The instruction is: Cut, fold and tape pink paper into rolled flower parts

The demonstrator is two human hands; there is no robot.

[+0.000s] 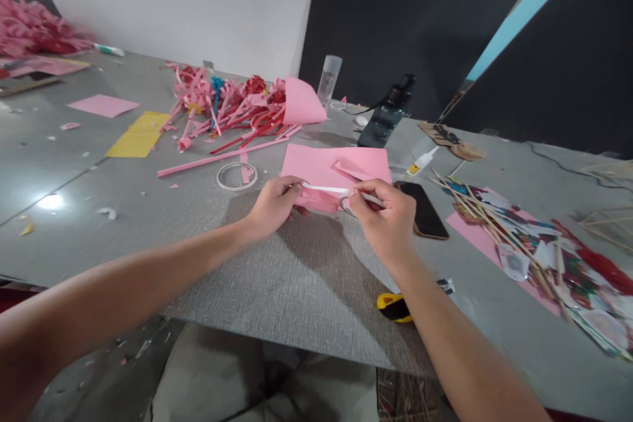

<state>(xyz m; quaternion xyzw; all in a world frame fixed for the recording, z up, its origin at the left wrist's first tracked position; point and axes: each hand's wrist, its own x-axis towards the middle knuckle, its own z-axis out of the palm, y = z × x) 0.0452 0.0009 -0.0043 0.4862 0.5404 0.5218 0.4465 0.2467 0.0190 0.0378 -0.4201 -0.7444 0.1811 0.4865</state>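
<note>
A narrow white strip of tape [324, 189] is stretched between my two hands above the near edge of a pink paper sheet [306, 161]. My left hand [274, 204] is closed, pinching the strip's left end. In my right hand [388, 217] the fingers close around what looks like a thin tape roll [345, 206], mostly hidden by them. A folded pink paper piece [352, 170] lies on the sheet, and pink paper also shows just under the strip. Left of my hands, another thin tape roll [237, 176] lies flat on the table.
Pink and red paper flowers [242, 102] lie at the back left, near a yellow sheet [141, 135]. A dark bottle [386, 115], glue bottle [420, 162] and phone [424, 211] stand or lie rightward. A yellow cutter [393, 308] rests beneath my right forearm. Sticks and scraps [539, 250] cover the right side.
</note>
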